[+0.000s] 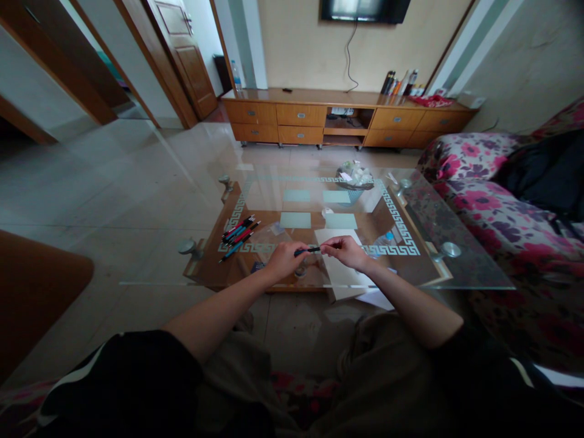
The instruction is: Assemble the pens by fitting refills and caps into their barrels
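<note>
A dark pen is held level between my two hands, above the near part of the glass table. My left hand is closed around its thicker left end. At the slim right end, the fingertips of my right hand are pinched together; whether a cap or small part is in them is too small to see. To the left of my hands lies a loose pile of pens in black, red and blue, pointing various ways.
Toward the table's back right is a basket with crumpled clear plastic. A pale board or box shows under the glass, below my right hand. Round metal table fittings stand near the corners. A flowered sofa is on the right.
</note>
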Available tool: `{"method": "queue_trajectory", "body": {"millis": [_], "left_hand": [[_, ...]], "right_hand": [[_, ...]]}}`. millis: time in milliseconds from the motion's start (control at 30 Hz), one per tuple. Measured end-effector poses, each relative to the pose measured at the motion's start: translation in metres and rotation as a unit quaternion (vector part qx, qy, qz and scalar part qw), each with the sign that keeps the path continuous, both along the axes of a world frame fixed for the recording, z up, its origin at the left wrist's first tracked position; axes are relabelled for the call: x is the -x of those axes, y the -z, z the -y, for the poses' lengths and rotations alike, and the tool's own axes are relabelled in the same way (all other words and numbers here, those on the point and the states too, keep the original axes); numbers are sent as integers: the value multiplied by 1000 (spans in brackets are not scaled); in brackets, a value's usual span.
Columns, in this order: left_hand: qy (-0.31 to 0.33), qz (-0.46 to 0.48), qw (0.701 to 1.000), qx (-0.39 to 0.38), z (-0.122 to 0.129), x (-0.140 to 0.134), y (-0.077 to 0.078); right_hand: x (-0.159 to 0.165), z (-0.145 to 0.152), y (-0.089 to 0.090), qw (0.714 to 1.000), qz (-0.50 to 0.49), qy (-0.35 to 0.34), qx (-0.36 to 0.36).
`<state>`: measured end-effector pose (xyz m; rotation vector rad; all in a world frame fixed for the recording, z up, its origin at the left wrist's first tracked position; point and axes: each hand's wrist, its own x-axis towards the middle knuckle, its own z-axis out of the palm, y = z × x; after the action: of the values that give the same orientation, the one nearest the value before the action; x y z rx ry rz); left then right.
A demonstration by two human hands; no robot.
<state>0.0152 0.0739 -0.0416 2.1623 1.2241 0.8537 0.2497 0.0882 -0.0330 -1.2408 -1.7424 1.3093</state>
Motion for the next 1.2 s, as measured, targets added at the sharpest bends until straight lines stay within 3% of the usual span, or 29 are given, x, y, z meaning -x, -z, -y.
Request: {"method": "queue_trajectory", "body": {"millis": [267, 400, 633, 833, 1067, 1200], "left_hand": [[36, -8, 999, -9, 1, -1, -1], [24, -6, 1000, -5, 0, -1, -2], [13, -18, 1000, -9, -2, 1, -4], [22, -24, 999, -32, 0, -2, -6], [-42, -9, 999, -13, -6, 4, -2], [-32, -4, 999, -7, -10, 7, 2]], "right_hand": [[7, 5, 1, 996, 87, -24, 10], [7, 5, 2, 997, 77, -21, 14], [3, 5, 0, 993, 80, -32, -84], [7, 8, -1, 988, 125, -55, -72], [-1, -3, 3, 994, 55, 55, -76], [-6, -8, 11, 994, 14, 90, -60]]}}
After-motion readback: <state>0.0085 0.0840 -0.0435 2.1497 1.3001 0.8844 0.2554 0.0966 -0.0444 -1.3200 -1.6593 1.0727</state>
